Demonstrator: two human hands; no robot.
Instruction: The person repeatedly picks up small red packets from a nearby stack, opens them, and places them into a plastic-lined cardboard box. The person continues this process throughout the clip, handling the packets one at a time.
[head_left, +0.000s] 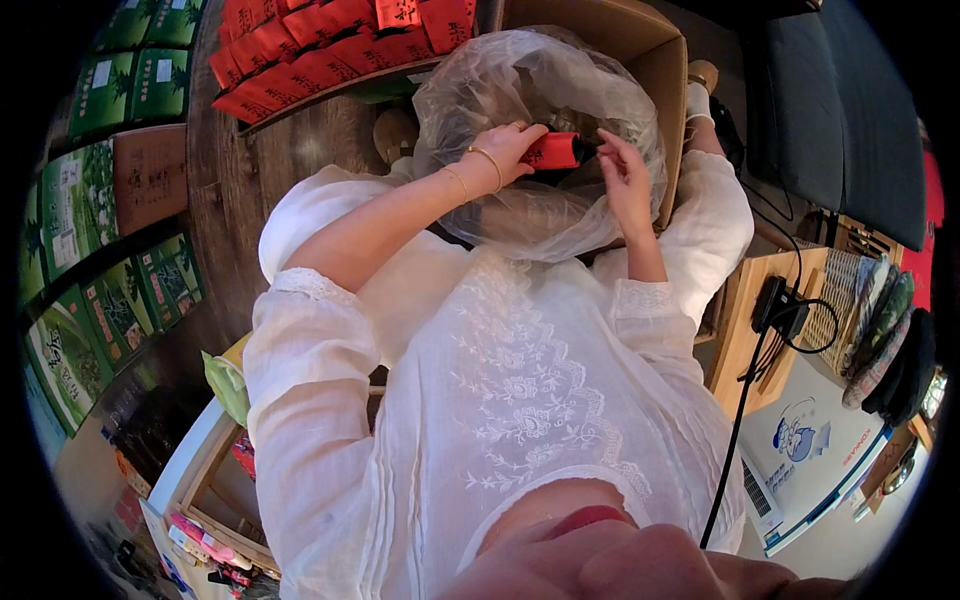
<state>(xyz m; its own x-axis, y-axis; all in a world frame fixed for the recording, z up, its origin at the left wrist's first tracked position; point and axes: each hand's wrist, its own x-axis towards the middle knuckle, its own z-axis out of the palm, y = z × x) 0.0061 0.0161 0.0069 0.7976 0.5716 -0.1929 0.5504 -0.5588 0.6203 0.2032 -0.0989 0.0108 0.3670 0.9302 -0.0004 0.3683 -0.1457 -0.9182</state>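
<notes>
My left hand, with gold bangles at the wrist, grips a small red packet that bears dark writing. The packet lies roughly level, its dark end towards my right hand. My right fingers are bent beside that dark end; whether they pinch anything is too small to tell. Both hands are over a large clear plastic bag, its mouth wide and crumpled. The bag lines or stands against a cardboard box between my legs. What lies deep in the bag is mostly hidden.
Rows of similar red packets stand in a tray at the upper left. Green printed cartons are stacked along the left. To the right are a dark padded seat, a wooden stand with black cables, and a wicker basket holding cloths.
</notes>
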